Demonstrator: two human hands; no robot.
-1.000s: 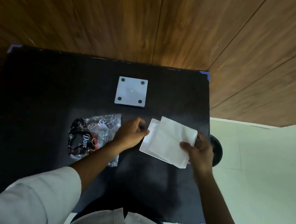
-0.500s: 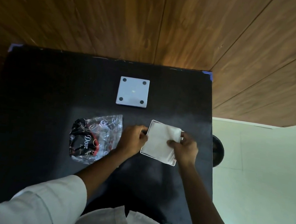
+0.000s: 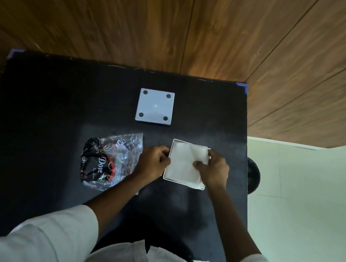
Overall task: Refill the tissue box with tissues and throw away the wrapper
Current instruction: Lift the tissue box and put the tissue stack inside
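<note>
Black table [image 3: 32, 132] fills most of the view; wood-panel wall [image 3: 184, 20] at 12 o'clock, pale floor [image 3: 302, 206] at 3 o'clock. A dark round object [image 3: 253, 176] shows just past the table's 3 o'clock edge, partly hidden.

Person's white sleeves enter from 6 o'clock, both forearms reaching fwd.

Clear plastic wrapper [image 3: 109, 159], black/red print, lies crumpled on the table approx. centre, at 9 o'clock of the left hand [image 3: 153, 164] and touching or just beside it.

White square lid w/ four dark dots [image 3: 155, 106] lies flat at 12 o'clock of the wrapper, well apart from the hands.

Tissue box [image 3: 182, 183], white, open-topped, sits on the table at 3 o'clock of the wrapper. Tissues [image 3: 185, 162] lie inside, filling it.

Left hand: fingers curled, gripping the box's 9 o'clock wall. Right hand [image 3: 213, 170]: fingers bent, tips pressing on the tissues at the box's 3 o'clock side.
</note>
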